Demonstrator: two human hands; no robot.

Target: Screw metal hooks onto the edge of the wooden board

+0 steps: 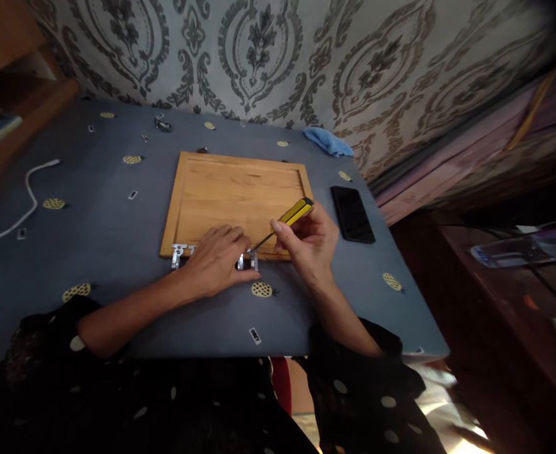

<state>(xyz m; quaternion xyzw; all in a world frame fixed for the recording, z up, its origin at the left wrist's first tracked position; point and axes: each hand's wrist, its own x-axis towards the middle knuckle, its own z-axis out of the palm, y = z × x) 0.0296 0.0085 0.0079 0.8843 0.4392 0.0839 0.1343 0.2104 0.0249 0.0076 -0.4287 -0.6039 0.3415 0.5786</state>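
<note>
A yellow and black screwdriver (296, 211) is gripped in my right hand (313, 243), its shaft slanting down to the left. The tip meets a small metal hinge (254, 260) at the near edge of a wooden panel (240, 195). My left hand (221, 261) lies over that edge, its thumb beside the hinge and its fingers bent on the wood. Whether it pinches the hinge is hidden. Another metal hinge (177, 255) sits at the panel's near left corner. The panel lies flat, with a raised frame around it.
The panel rests on a blue-grey tablecloth (117, 233). A black phone (353, 214) and a blue cloth (329, 142) are at the right. Small metal hardware (163, 124) lies at the back, a white cable (34, 195) at the left. Patterned wallpaper (259, 57) rises behind.
</note>
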